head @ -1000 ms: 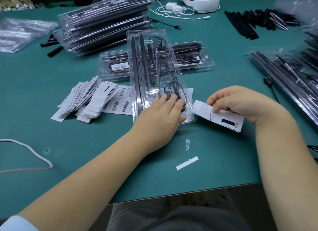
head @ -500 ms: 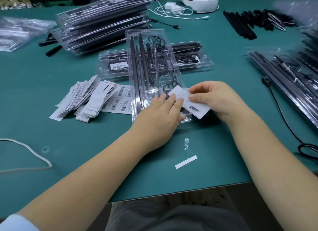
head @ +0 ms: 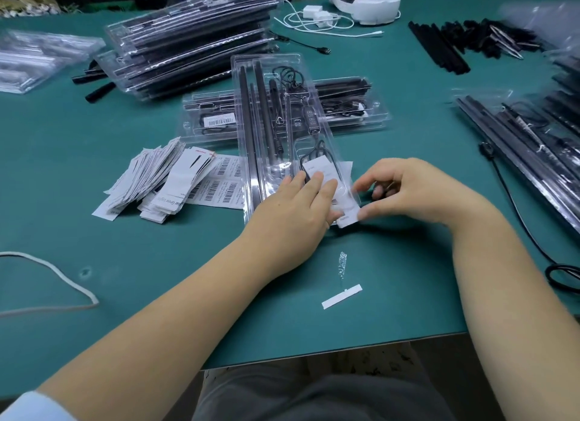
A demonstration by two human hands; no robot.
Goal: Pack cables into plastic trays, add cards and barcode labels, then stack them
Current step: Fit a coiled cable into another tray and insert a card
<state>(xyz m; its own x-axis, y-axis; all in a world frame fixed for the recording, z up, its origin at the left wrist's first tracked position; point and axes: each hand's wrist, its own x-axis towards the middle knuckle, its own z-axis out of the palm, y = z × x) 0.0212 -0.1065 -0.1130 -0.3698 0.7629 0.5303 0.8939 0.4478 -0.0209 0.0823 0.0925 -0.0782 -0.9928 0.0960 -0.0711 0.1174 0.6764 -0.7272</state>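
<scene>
A clear plastic tray (head: 270, 113) with black rods and a coiled cable lies lengthwise on the green table, crossing another filled tray (head: 354, 113). A white card (head: 323, 172) lies in the near end of the tray, its lower end sticking out past the rim. My left hand (head: 295, 210) rests flat on the tray's near end, straight fingers pressing the card. My right hand (head: 411, 191) pinches the card's near end with thumb and fingertips. A fanned pile of cards (head: 157, 178) and barcode label sheets (head: 219, 185) lie left of the tray.
A stack of packed trays (head: 194, 43) sits at the back left, more trays (head: 527, 138) at the right. Loose black rods (head: 445, 47) and a white charger cable (head: 317, 18) lie at the back. A white paper strip (head: 342, 296) lies near the table's front edge.
My right hand brought the card from the table at the right into the tray's near end. My left hand stayed on the tray, its fingers now over the card.
</scene>
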